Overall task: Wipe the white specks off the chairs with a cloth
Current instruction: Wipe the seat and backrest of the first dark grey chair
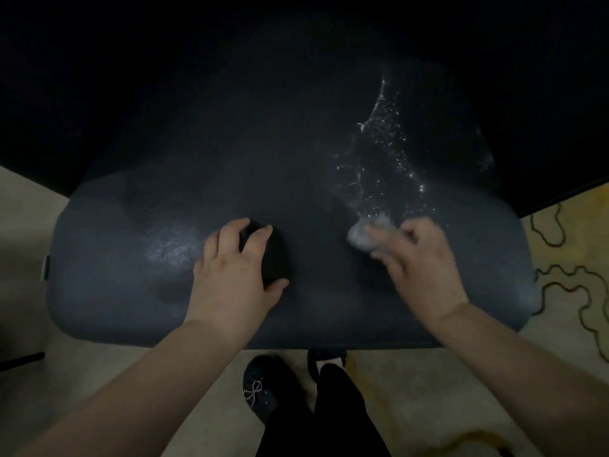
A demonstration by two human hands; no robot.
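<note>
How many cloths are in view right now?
1. A grey cloth is under the fingers of the right hand, blurred, on the chair seat below the white specks. The left hand may grip something dark, unclear.
</note>
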